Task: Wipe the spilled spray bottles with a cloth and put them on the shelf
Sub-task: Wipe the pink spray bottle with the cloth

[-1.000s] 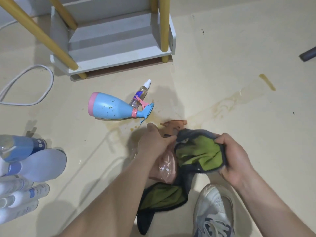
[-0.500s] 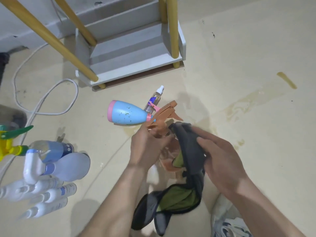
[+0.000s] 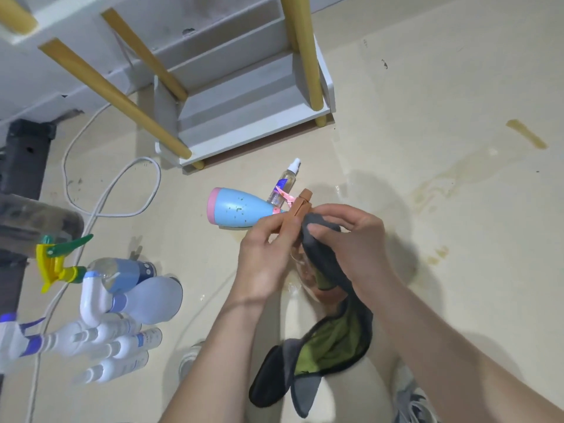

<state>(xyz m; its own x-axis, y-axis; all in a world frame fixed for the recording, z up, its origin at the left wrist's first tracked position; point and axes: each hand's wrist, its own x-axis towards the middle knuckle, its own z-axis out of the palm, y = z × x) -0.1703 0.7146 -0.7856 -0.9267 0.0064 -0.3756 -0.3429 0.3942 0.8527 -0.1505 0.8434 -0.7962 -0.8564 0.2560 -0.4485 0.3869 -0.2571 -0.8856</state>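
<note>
Now, cloth (image 3: 319,248) on the orange bottle (image 3: 297,213).
Left hand (image 3: 262,264) grips the bottle, right hand (image 3: 354,239) pinches the cloth; bare floor (image 3: 457,239) lies right.

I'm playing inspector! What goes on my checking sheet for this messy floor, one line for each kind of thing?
Surface: pale floor, with a brownish streak and wet smears.
Job's things: orange spray bottle held up; grey-green cloth over it; blue bottle, speckled, and small clear bottle lying on the floor; white shelf behind.
Clutter: white and blue bottles and a yellow-green sprayer at left.
Hands: left hand grips the orange spray bottle; right hand presses the cloth on it.
Cables: white cable looped on the floor.
Surroundings: grey shoe at the bottom edge.
</note>
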